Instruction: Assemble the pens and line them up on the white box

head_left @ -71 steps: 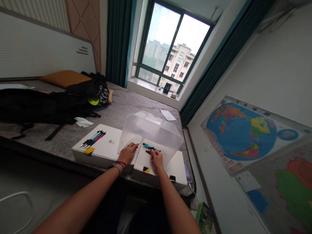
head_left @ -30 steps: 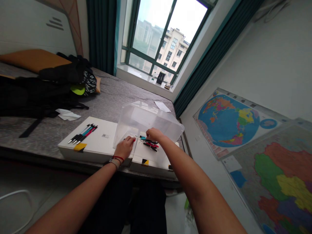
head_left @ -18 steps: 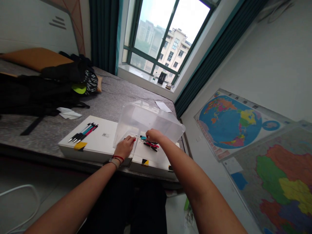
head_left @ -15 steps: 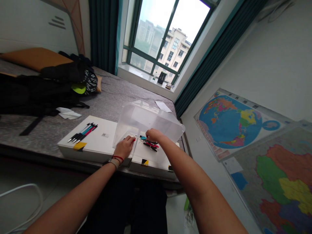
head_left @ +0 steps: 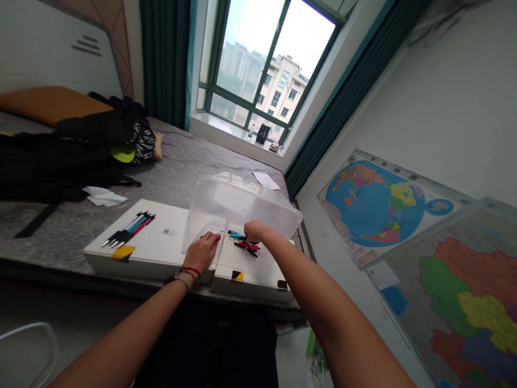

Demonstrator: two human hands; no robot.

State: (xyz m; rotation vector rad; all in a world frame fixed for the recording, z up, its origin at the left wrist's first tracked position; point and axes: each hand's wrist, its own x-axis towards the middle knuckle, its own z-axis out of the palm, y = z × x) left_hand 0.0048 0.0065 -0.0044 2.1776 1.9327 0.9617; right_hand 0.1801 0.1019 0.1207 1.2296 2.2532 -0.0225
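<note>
While the left hand (head_left: 203, 252) pinches something red (head_left: 218, 237), the right hand (head_left: 254, 231), its grip hidden, hangs over loose pens (head_left: 247, 247) by the clear bin (head_left: 238, 199), white boxes (head_left: 163, 249) likely lending a level surface.

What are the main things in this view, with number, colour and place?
Boxes: two, white, mattress
Pen row: about four, mixed, left box
Loose pens: several, mixed, right box
Container: one, translucent, over boxes
Mattress: one, grey, underneath
Bags: count unclear, black, mattress left
Cushion: one, orange, behind bags
Papers: two, white, mattress
Window: one, green-framed, ahead
Curtains: two, green, beside window
Maps: two, multicoloured, right wall
Cable: one, white, lower left
Left hand: one, bare, at red item
Right hand: one, bare, at loose pens
</note>
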